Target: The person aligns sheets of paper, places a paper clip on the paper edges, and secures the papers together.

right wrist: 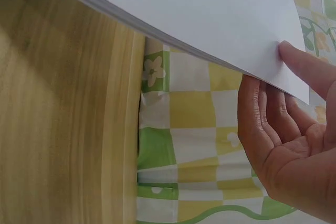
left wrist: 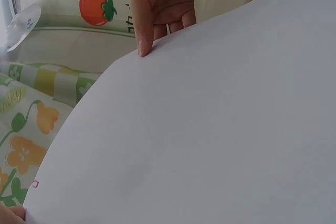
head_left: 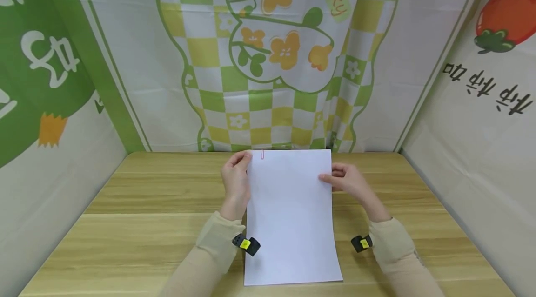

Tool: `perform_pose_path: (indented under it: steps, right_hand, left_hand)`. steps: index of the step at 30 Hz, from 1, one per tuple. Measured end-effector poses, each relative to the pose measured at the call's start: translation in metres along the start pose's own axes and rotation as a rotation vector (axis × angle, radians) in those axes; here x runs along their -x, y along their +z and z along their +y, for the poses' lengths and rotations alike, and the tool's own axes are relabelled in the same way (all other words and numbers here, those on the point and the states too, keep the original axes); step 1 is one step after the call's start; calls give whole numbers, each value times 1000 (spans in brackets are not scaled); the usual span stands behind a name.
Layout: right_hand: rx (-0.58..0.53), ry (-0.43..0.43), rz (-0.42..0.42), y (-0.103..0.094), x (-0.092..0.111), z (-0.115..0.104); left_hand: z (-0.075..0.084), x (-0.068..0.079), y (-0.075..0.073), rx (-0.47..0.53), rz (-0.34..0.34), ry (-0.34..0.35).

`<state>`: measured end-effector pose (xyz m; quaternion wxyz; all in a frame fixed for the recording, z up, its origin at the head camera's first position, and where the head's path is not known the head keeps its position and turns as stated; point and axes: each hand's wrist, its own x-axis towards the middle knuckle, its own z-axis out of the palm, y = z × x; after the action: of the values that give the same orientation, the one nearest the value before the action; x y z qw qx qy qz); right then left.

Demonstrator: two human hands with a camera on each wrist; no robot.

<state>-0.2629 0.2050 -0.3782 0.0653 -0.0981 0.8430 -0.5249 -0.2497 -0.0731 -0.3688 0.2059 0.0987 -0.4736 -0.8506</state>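
A thin stack of white paper (head_left: pixel 291 218) is raised at its far end, its near edge low over the table. A small pink paper clip (head_left: pixel 262 154) sits on its top edge, close to the upper left corner. My left hand (head_left: pixel 236 178) pinches that corner, thumb in front. My right hand (head_left: pixel 351 181) grips the right edge below the upper right corner. In the right wrist view, the right thumb (right wrist: pixel 302 64) presses the front sheet while the other fingers (right wrist: pixel 262 108) lie behind. Layered sheet edges (right wrist: pixel 152 34) show along the side there.
The wooden table (head_left: pixel 159 208) stretches out on both sides of the paper. A checked, flowered curtain (head_left: pixel 284 115) hangs behind its far edge. Printed cloth walls (head_left: pixel 473 148) flank the table. Both wrists wear small black cameras (head_left: pixel 247 244) on cloth bands.
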Motion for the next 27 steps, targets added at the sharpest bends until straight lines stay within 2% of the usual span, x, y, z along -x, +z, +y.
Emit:
perform_pose_path:
  steps: [9,15,23,27]
  right_hand:
    - [40,42,-135,7,1,8]
    - [13,52,-206,9,2,14]
    - [-46,68,-211,10,2,18]
    - [-63,85,-199,12,1,20]
  left_hand:
    - [-1,-4,-4,-6,11,3]
    - [1,-5,-4,-8,28,11]
    - [0,-6,-5,-13,30,3]
    - [-2,-5,-6,-53,12,2]
